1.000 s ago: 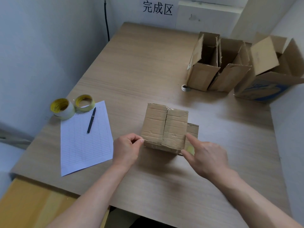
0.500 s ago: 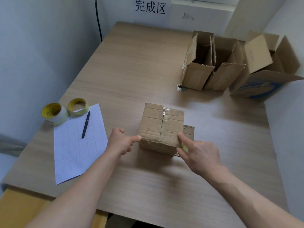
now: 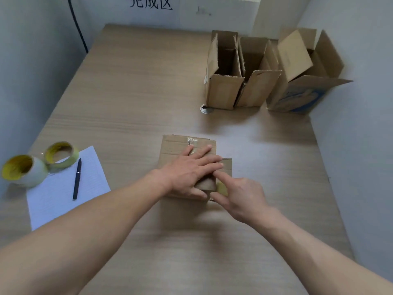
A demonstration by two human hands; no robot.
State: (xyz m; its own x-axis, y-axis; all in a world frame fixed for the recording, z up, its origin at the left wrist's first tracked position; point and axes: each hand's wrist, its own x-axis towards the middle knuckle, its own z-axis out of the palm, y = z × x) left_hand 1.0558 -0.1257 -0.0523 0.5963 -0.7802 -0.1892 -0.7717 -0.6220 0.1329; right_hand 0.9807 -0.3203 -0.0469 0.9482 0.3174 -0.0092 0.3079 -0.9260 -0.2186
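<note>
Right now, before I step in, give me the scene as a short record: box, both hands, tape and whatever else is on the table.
box: small cardboard box, clear tape along its top seam
left hand: flat on the box top, fingers straight
right hand: index finger and thumb at the box's near right corner, around a yellowish patch; pinch unclear
tape rolls: two, left edge, beside the sheet
sheet: lined paper, pen lying on it
open boxes: three, far right, flaps up
table: wooden
</note>
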